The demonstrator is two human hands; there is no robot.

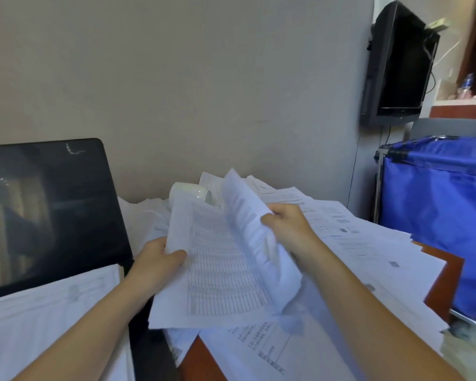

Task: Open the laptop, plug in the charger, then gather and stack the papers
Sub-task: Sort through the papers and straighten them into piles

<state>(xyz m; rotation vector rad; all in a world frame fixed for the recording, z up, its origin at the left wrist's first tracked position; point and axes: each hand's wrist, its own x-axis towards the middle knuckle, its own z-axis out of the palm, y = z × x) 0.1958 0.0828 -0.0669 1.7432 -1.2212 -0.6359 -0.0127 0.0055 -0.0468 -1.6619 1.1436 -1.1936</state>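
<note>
At far left, the open laptop (pixel 47 213) is standing with a loose sheet (pixel 50 312) lying across its base, while the left hand (pixel 157 259) is pinching the left edge of the gathered papers (pixel 220 270), thumb on top. These are being held above the desk (pixel 204 361), long axis running from the person toward the wall. The right hand (pixel 289 229) is closing around a curled batch (pixel 259 235), which could crease or slide crooked, spilling onto the scattered sheets (pixel 368 257) at right.

Brown desk (pixel 448 273), loose papers (pixel 368 251), open laptop (pixel 47 210)
</note>
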